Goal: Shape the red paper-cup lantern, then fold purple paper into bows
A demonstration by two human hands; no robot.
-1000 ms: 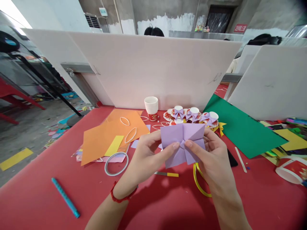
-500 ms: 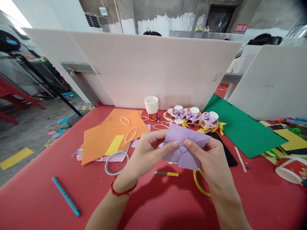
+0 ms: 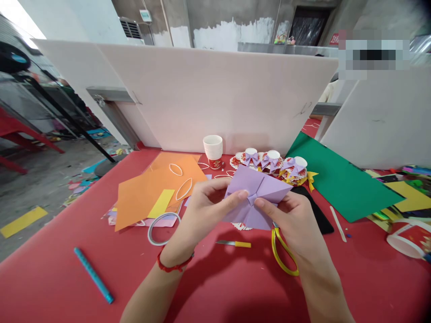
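Note:
Between my two hands is a creased sheet of purple paper (image 3: pixel 251 181), held up above the red table (image 3: pixel 202 291). My left hand (image 3: pixel 213 202) pinches its left side, thumb on top near the small raised fold at the middle and fingers underneath. From the right, my right hand (image 3: pixel 286 213) grips it the same way, its thumb close to the other. Below the paper lie a small knife with a yellow handle (image 3: pixel 242 244) and yellow-handled scissors (image 3: pixel 281 258), partly hidden by my right hand.
Behind the paper stand a stack of paper cups (image 3: pixel 213 150) and several cut cups with purple bows (image 3: pixel 271 159). Orange paper (image 3: pixel 134 204), a tape roll (image 3: pixel 151 233) and a teal pen (image 3: pixel 93 274) lie left. Green card (image 3: pixel 350 193) and a tipped cup (image 3: pixel 409 240) are right. A white partition (image 3: pixel 218 94) rises behind.
The purple paper has tilted and shifted slightly up and left, its folds pinched more toward the middle. Both hands moved with it, uncovering more of the scissors.

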